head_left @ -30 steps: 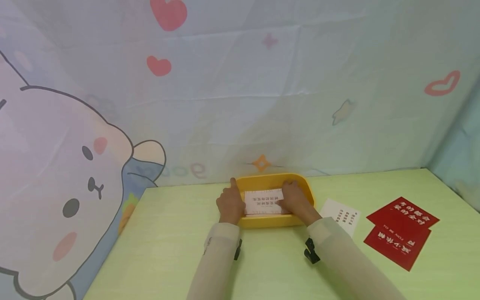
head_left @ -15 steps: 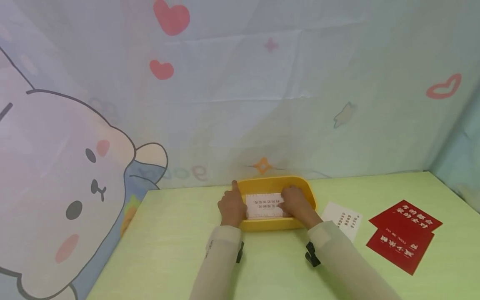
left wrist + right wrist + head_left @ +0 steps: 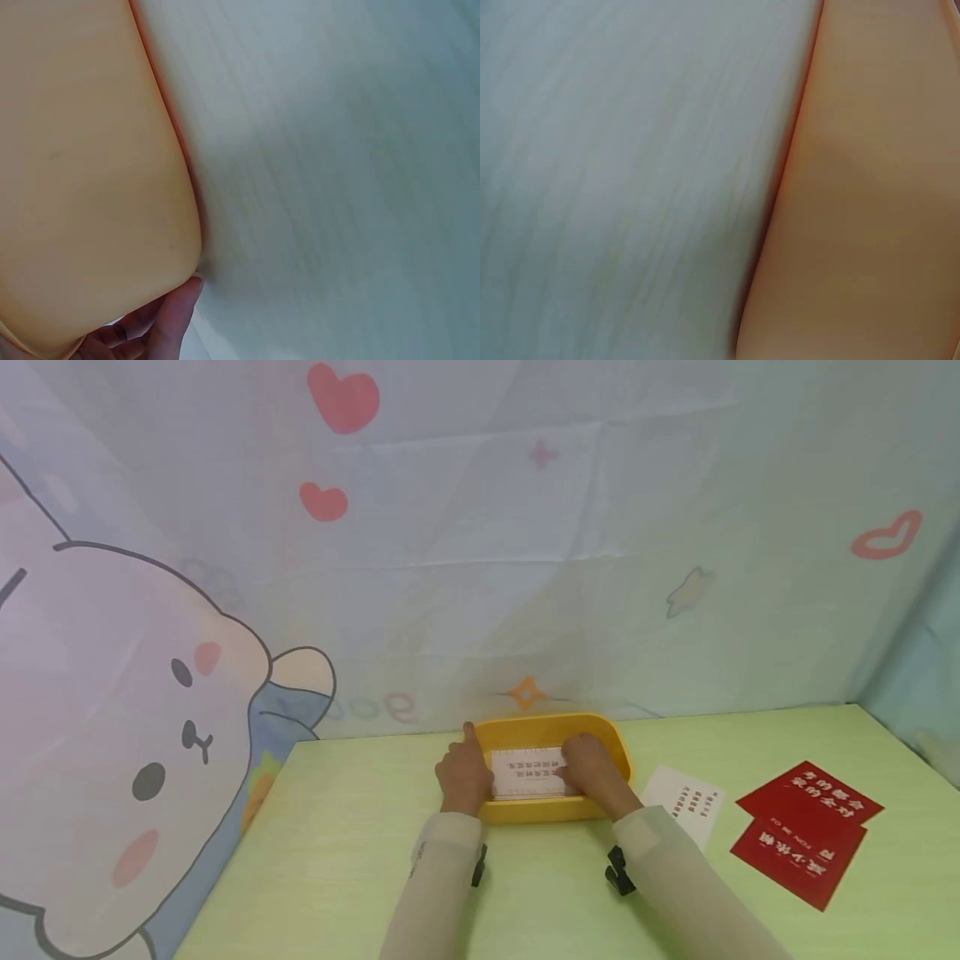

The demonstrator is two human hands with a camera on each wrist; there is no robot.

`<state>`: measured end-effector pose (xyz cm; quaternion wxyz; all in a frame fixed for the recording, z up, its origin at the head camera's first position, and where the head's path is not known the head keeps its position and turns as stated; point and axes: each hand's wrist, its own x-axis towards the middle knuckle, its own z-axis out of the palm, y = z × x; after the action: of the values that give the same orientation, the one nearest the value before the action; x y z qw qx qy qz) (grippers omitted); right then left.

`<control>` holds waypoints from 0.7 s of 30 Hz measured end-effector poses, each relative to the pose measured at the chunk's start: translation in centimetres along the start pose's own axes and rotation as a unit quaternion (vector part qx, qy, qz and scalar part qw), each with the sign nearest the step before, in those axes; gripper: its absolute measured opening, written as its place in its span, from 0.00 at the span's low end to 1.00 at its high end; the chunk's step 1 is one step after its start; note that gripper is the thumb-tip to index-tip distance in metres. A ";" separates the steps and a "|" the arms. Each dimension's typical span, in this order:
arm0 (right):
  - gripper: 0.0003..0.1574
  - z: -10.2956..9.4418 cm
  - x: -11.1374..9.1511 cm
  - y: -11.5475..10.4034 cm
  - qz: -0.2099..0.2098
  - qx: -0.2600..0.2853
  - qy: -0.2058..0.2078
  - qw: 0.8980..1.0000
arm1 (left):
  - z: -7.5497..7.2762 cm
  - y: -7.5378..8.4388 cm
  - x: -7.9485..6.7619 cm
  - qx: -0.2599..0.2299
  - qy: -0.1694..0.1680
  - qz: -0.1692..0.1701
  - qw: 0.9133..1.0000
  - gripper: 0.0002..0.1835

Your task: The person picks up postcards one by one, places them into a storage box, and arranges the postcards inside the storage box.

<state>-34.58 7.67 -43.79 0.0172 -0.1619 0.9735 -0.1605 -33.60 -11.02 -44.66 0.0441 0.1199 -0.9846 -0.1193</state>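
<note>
A yellow plastic tray (image 3: 536, 811) stands near the back of the table, with a white printed card (image 3: 525, 772) lying flat inside. My left hand (image 3: 462, 777) holds the tray's left end, thumb over the rim and index finger along the outside. In the left wrist view, fingers (image 3: 171, 322) wrap round the tray's end. My right hand (image 3: 595, 770) reaches into the tray's right part and grips the card's right end, thumb on its printed face. Its other fingertips are hidden. The right wrist view shows only the tray's outer wall (image 3: 855, 202) and tabletop.
Another white printed card (image 3: 688, 802) lies on the light green table (image 3: 345, 843), right of the tray and close to the right forearm. Two overlapping red cards, an upper one (image 3: 813, 789) and a lower one (image 3: 802, 860), lie farther right. A patterned cloth (image 3: 480, 610) hangs behind.
The whole head view has shifted slightly downward and right. Both hands keep their places at the tray, and the card in it looks the same.
</note>
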 end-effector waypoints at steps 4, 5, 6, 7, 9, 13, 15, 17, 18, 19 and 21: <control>0.13 1.2 0.6 0.7 -0.016 0.000 0.018 1.000 | 0.0 -0.2 -0.1 0.002 0.001 0.003 1.000 0.44; 0.13 1.2 0.6 0.7 -0.012 0.005 0.015 1.000 | 0.0 -0.2 -0.1 0.001 0.001 0.005 1.000 0.44; 0.12 1.2 0.6 0.7 -0.008 0.010 0.014 1.000 | 0.0 -0.3 -0.2 0.001 0.001 0.006 1.000 0.44; 0.13 1.1 0.5 0.6 -0.005 0.011 0.013 1.000 | -0.1 -0.3 -0.2 0.002 0.001 0.008 1.000 0.44; 0.12 0.4 0.0 0.1 0.005 0.014 0.000 1.000 | -0.1 -0.3 -0.2 0.000 0.002 0.010 1.000 0.44; 0.13 0.0 -0.3 -0.2 0.010 0.017 -0.001 1.000 | -0.3 -0.2 -0.3 0.001 0.001 0.009 1.000 0.44; 0.14 0.0 -0.2 -0.1 0.017 0.027 -0.001 0.999 | -0.4 -0.1 -0.2 0.000 0.000 0.008 1.000 0.44; 0.15 -0.1 0.0 0.1 0.026 0.039 -0.004 0.999 | -0.4 0.0 -0.1 0.000 -0.004 0.007 1.000 0.44; 0.16 0.0 0.1 0.2 0.027 0.045 -0.004 0.999 | -0.3 0.1 -0.1 0.000 -0.006 0.007 1.000 0.45; 0.17 -0.1 0.2 0.3 0.026 0.047 -0.003 0.999 | -0.3 0.1 0.0 0.001 -0.008 0.006 1.000 0.45; 0.19 -0.3 0.2 0.3 0.021 0.046 -0.007 0.999 | -0.2 0.0 0.0 0.000 -0.012 0.005 1.000 0.45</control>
<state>-34.85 7.97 -43.61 0.0347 -0.1411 0.9682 -0.2037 -33.54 -11.04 -44.51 0.0326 0.1132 -0.9857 -0.1208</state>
